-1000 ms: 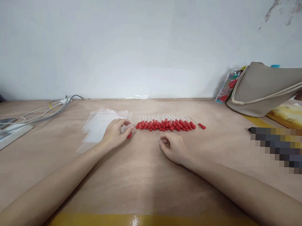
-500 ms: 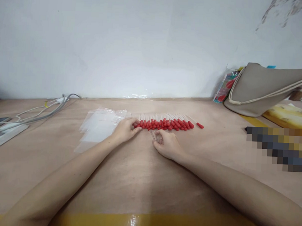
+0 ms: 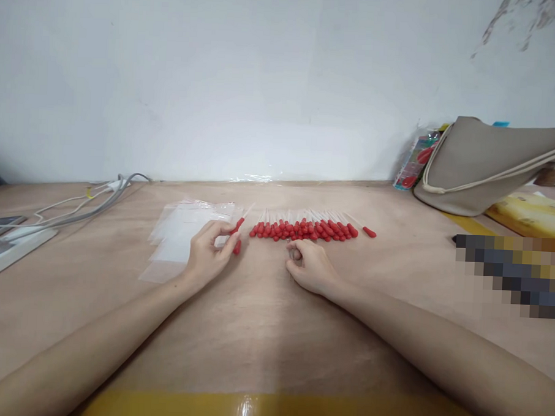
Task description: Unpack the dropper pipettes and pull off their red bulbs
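My left hand [image 3: 210, 248] is closed, with thumb and fingers around red-bulbed droppers. One dropper's red bulb [image 3: 238, 224] shows above the thumb, its thin clear stem pointing away. Another red bulb [image 3: 236, 248] shows beside the thumb. Just right of it, a row of droppers [image 3: 304, 229] lies on the table, red bulbs toward me and pale stems toward the wall. My right hand [image 3: 312, 266] rests in front of this row with curled fingers; what they hold, if anything, I cannot make out. A single dropper [image 3: 369, 232] lies at the row's right end.
Overlapping clear plastic bags [image 3: 177, 237] lie left of the row, partly behind my left hand. Cables [image 3: 98, 203] and a white power strip [image 3: 15, 252] are at far left. A grey-beige bag [image 3: 482, 165] and a printed packet [image 3: 415, 162] stand at back right, near a blurred-out patch.
My left hand has moved left, away from the row's left end, with red-bulbed droppers in it. The thin clear stems seen at my right hand's fingertips no longer show; that hand has barely moved.
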A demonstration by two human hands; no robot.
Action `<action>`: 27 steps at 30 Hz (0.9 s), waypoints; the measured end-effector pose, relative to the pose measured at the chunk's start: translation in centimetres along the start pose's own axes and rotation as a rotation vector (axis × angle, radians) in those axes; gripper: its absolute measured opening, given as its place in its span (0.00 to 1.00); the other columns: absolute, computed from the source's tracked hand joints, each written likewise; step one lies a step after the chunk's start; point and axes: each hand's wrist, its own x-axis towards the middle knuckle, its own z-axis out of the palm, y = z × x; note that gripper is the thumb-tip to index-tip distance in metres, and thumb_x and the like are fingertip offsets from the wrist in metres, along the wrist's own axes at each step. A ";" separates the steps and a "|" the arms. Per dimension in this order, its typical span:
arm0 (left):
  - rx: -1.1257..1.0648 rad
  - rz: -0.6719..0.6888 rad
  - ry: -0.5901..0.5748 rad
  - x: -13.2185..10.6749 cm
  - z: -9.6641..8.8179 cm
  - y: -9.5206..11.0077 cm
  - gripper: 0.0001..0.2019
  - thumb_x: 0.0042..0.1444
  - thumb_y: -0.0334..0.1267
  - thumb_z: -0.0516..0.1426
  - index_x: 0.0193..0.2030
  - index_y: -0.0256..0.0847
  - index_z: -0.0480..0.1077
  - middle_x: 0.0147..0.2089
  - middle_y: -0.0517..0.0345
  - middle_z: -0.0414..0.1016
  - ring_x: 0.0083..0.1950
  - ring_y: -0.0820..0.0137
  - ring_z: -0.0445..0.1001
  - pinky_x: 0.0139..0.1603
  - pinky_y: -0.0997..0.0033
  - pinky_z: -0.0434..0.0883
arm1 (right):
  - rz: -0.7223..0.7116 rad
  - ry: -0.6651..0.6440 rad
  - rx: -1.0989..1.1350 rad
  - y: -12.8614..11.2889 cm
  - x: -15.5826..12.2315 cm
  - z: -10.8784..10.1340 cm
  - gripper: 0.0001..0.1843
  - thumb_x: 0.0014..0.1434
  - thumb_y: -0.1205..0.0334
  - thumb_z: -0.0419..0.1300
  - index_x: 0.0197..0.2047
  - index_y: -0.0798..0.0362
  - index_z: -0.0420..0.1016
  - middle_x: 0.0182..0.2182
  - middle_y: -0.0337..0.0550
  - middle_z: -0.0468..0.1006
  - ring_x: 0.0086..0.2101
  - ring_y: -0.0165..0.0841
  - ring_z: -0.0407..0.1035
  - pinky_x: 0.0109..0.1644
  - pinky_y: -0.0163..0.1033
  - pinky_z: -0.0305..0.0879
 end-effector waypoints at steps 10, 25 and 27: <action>-0.249 0.071 -0.173 -2.5 -0.4 1.0 0.07 0.52 0.30 0.57 0.39 0.39 0.70 0.40 0.53 0.71 0.43 0.68 0.72 0.47 0.63 0.69 | -0.123 0.235 0.091 1.3 -0.6 -0.3 0.09 0.54 0.65 0.55 0.39 0.54 0.70 0.34 0.44 0.70 0.34 0.32 0.66 0.39 0.39 0.62; -0.275 0.322 -0.504 -2.1 0.6 3.7 0.08 0.58 0.29 0.51 0.43 0.38 0.67 0.42 0.49 0.71 0.39 0.72 0.72 0.35 0.74 0.71 | -0.704 0.202 -0.298 2.0 -1.9 -1.9 0.11 0.60 0.57 0.53 0.34 0.52 0.75 0.23 0.39 0.71 0.30 0.30 0.59 0.39 0.40 0.49; -0.275 0.317 -0.475 -2.1 0.9 3.8 0.08 0.58 0.29 0.50 0.43 0.38 0.67 0.42 0.50 0.71 0.40 0.71 0.72 0.37 0.73 0.71 | -0.692 0.197 -0.343 1.8 -1.9 -1.8 0.14 0.61 0.59 0.51 0.28 0.54 0.73 0.23 0.40 0.70 0.29 0.30 0.58 0.37 0.39 0.48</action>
